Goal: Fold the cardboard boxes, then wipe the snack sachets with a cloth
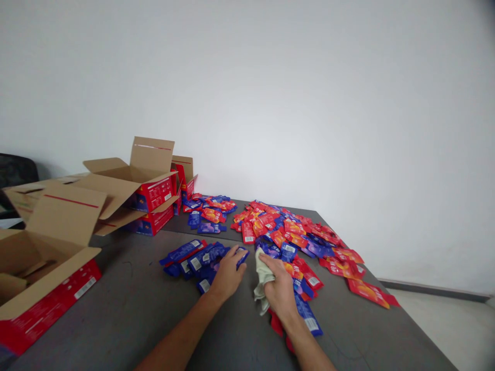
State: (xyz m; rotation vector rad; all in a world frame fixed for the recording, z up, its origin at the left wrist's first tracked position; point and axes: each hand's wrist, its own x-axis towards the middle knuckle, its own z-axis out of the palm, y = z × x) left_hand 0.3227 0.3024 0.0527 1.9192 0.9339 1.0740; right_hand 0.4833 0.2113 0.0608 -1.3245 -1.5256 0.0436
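Note:
My left hand (227, 276) rests palm down on a small heap of blue packets (193, 260) on the grey table (147, 304), fingers touching the packets. My right hand (279, 291) grips a pale crumpled cloth (263, 281) and lies over red and blue packets (305, 304) near the table's middle. A big mixed spread of red and blue packets (294, 232) covers the table beyond my right hand.
Open cardboard boxes with red sides stand at the left: one close by (42, 278), others stacked farther back (150, 198). Another small pile of packets (209, 211) lies near the back boxes. A white wall rises behind; the floor shows at the right.

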